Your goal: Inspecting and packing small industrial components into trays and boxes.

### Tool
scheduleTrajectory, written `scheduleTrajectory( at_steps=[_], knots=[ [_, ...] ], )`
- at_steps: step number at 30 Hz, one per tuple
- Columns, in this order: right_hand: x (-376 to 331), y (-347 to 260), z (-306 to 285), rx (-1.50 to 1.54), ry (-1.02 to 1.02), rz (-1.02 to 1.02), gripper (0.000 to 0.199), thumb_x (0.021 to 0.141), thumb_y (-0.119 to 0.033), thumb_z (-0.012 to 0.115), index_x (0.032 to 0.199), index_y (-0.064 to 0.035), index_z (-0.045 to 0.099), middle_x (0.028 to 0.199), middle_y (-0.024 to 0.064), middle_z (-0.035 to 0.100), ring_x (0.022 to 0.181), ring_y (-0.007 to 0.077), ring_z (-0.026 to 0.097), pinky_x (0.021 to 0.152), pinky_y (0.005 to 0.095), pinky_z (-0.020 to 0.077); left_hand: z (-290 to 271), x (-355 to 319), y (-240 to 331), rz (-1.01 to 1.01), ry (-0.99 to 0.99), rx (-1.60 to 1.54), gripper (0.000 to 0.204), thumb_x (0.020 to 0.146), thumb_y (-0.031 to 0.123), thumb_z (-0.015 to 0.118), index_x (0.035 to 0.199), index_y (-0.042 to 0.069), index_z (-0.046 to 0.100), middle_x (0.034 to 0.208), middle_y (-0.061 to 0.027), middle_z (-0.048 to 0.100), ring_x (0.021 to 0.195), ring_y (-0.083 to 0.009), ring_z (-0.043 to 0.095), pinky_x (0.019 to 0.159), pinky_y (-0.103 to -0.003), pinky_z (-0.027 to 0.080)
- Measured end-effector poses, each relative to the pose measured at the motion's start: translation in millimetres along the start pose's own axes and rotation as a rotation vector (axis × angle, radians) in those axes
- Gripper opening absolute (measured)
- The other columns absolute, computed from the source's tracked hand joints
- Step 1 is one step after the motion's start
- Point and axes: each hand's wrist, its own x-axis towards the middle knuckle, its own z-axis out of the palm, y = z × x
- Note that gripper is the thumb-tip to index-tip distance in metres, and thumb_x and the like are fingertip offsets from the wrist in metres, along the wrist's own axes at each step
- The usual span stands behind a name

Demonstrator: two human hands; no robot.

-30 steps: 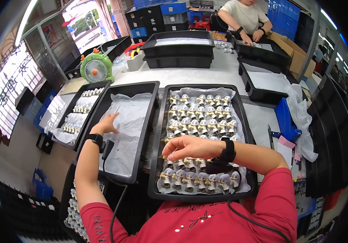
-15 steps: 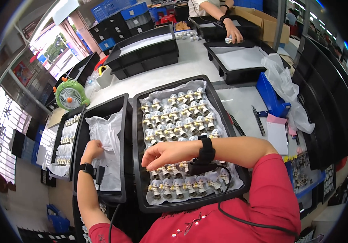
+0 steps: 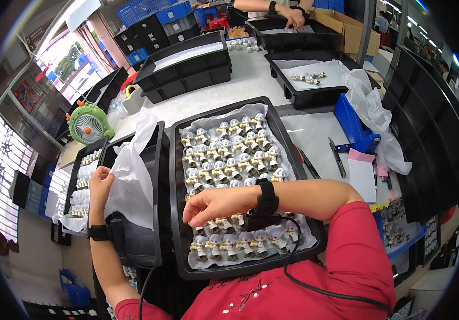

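White, thin and crumpled, the sheet is gripped at its edge by the left hand, with the fingers pressed together on it. It is held partly raised over the left black tray, at nine o'clock from the figurine tray. The right hand is held bent above the figurines; whether its fingers are apart or closed on anything cannot be told.

A tear or new creases could be caused by a hard pull from that one pinched edge. If the green fan, at ten o'clock, is running, the loose upper part could be blown askew; blade motion cannot be judged. Closely set figurines could be knocked over by the right wrist, its black strap or the black cable trailing toward five o'clock, should the arm be lowered or swung.

No brand can be made out. Dark lettering is borne by the red shirt at six o'clock, partly lost in its folds. On the pale paper at three o'clock, any writing is too small to be read; small white tags are shown on the black crates at eleven o'clock, equally illegible.
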Motion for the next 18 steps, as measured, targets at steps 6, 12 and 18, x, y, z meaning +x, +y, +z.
scheduleTrajectory(
  at_steps=[6, 12, 18],
  knots=[
    [-3.9, -3.7, -0.1, -0.012, -0.001, 0.024, 0.036, 0.081, -0.023, 0.064, 0.108, 0.0001, 0.056, 0.095, 0.004, 0.059, 0.085, 0.0107, 0.054, 0.074, 0.0248, 0.0434, 4.6, -6.3, 16.7, 0.052, -0.009, -0.097, 0.012, 0.075, 0.007, 0.056, 0.084, 0.0, 0.058, 0.072, -0.0026, 0.059, 0.066, -0.008, 0.053, 0.061, -0.022, 0.041],
    [-1.0, 3.5, 1.9, -0.04, -0.007, -0.006, 0.036, 0.082, -0.023, 0.063, 0.109, 0.0003, 0.056, 0.094, 0.0044, 0.059, 0.086, 0.0114, 0.054, 0.075, 0.0259, 0.0441, 3.2, -18.4, 27.7, 0.033, -0.059, -0.168, 0.012, 0.074, 0.007, 0.056, 0.084, 0.0, 0.058, 0.072, -0.0037, 0.06, 0.068, -0.0087, 0.055, 0.061, -0.023, 0.043],
    [-7.5, -9.3, 3.9, -0.012, 0.027, 0.057, 0.035, 0.085, -0.022, 0.061, 0.111, 0.0007, 0.055, 0.101, 0.0065, 0.058, 0.092, 0.0117, 0.054, 0.081, 0.0254, 0.0434, 17.6, -22.4, 42.1, 0.125, 0.054, -0.06, 0.012, 0.073, 0.005, 0.055, 0.082, -0.001, 0.056, 0.071, -0.0029, 0.058, 0.056, -0.0073, 0.052, 0.055, -0.023, 0.042]
  ],
)
